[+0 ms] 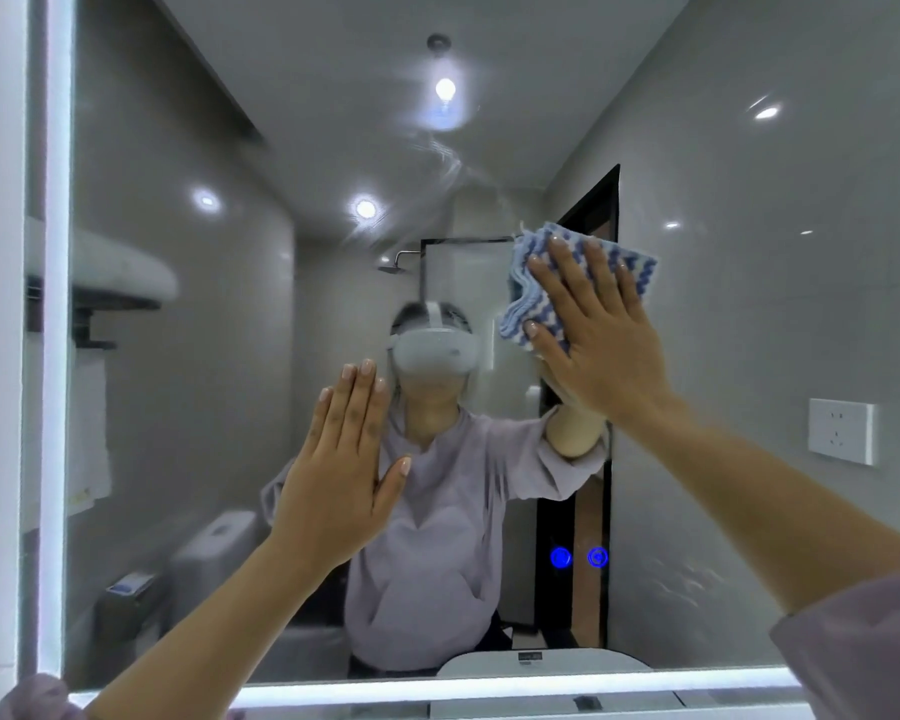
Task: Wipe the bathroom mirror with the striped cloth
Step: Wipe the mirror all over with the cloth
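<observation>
The bathroom mirror (188, 407) fills most of the view, framed by lit strips on its left and bottom edges. A blue-and-white striped cloth (630, 267) is pressed flat against the glass right of centre, upper middle. My right hand (593, 335) lies over it with fingers spread, palm holding the cloth to the mirror. Lower and to the left, my left hand (341, 470) rests flat on the glass with fingers together and nothing in it. Smear marks show on the glass above the cloth.
Two blue touch buttons (578, 557) glow low on the mirror. A white wall socket (840, 431) appears at the right. The reflection shows a person wearing a headset, a toilet, a shower head and a dark doorway. A white basin edge (541, 662) sits below.
</observation>
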Action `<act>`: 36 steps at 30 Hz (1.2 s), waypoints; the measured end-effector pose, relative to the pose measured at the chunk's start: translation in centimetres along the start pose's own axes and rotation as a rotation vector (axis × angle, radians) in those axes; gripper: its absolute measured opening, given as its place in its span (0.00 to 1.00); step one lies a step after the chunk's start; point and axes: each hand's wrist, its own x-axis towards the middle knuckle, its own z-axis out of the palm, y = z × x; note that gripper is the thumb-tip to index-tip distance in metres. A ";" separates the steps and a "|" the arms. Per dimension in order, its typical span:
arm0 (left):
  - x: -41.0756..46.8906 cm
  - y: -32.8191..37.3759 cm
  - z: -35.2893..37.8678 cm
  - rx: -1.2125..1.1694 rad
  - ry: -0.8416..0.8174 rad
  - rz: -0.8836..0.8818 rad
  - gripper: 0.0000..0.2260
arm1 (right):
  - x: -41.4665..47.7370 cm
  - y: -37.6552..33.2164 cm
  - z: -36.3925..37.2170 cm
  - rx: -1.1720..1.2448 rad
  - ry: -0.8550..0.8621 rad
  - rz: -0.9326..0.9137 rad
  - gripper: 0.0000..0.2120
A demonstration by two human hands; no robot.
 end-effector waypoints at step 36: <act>0.0 0.2 -0.1 -0.036 -0.017 -0.011 0.32 | -0.4 -10.8 0.1 0.130 -0.092 0.119 0.32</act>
